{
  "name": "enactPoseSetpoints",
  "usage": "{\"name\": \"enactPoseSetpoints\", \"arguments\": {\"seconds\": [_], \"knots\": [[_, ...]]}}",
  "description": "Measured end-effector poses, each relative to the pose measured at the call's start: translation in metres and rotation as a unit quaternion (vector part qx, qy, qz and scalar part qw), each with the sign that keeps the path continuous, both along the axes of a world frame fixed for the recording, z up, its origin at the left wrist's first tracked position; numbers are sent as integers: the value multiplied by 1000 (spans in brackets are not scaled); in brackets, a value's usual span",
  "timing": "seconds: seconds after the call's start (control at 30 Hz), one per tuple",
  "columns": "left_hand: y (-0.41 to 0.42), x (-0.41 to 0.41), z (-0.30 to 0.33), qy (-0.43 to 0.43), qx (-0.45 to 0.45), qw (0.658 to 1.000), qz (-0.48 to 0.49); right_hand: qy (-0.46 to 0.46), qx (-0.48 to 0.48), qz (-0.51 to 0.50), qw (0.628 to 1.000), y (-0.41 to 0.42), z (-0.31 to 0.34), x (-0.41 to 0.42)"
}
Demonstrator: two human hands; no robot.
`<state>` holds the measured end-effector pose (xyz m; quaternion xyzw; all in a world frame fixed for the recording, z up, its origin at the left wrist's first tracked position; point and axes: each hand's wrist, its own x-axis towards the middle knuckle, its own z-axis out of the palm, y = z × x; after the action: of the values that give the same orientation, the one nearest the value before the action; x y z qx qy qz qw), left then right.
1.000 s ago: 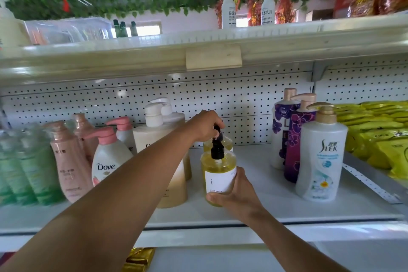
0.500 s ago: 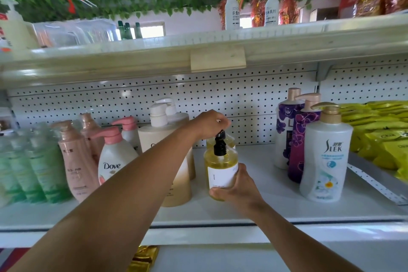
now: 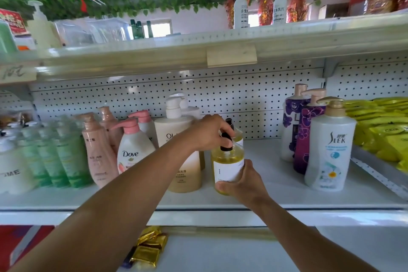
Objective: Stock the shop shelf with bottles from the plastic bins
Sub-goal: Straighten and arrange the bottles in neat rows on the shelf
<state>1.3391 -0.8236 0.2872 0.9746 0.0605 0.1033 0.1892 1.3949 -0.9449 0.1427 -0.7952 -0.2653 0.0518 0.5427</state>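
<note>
**shelfwatcher:** Since the yellow bottle [image 3: 228, 164] sat lower and nearer the shelf's front lip a second ago, I'd say it has been nudged back and a bit left, so it's now just beside the tall cream Olay bottle [image 3: 180, 150]. The right hand [image 3: 244, 182] still wraps its base, thumb curled across the front under the white label. The left hand [image 3: 208, 131] has its fingertips pinched on the black pump [image 3: 226, 140], same as before, maybe turning the nozzle to face front.

**aisle9:** So basically placed?

**shelfwatcher:** Close, I reckon. It looks like it's resting on the shelf [image 3: 265, 187], though the hand hides the bottom edge, so I can't swear to it. Both hands need to let go before this one counts.

**aisle9:** What's inside it?

**shelfwatcher:** Clear plastic, amber liquid filling it to the shoulder. A second one of the same kind [image 3: 237, 133] stands right behind it, mostly hidden. The Olay bottle is opaque, so no telling. Right of the yellow bottle there's a bare gap, then a white SLEK pump bottle [image 3: 329, 146]. No plastic bins in view, so I can't say how many are left.
</note>
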Motion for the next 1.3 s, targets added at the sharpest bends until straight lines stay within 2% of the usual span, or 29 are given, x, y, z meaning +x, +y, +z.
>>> {"name": "enactPoseSetpoints", "arguments": {"seconds": [0.43,0.6,0.7,0.77,0.87,0.97,1.1,1.2,1.3], "knots": [[1,-3,-16,-58,10,998,15,41,2,46,998,-4,0,0],[-1,-11,-20,-54,-42,997,-19,19,20,13,1000,-14,-2,-17],[-6,-17,-27,-60,-57,996,-37,-24,-11,-15,1000,-34,-10,-25],[-11,-18,-31,-87,-39,995,-27,-16,-9,-31,999,-50,-12,-24],[-24,-21,-37,-189,-3,982,-11,-36,14,-59,998,-74,-7,-17],[-47,-22,-46,-268,-9,963,-33,-64,39,-111,991,-98,0,-2],[-85,-11,-61,-247,-27,965,-85,-127,72,-214,966,-131,6,16],[-112,3,-63,-209,-80,971,-88,-134,85,-270,950,-157,9,42],[-135,25,-52,-179,-152,969,-72,-103,75,-266,955,-174,13,68]]}}
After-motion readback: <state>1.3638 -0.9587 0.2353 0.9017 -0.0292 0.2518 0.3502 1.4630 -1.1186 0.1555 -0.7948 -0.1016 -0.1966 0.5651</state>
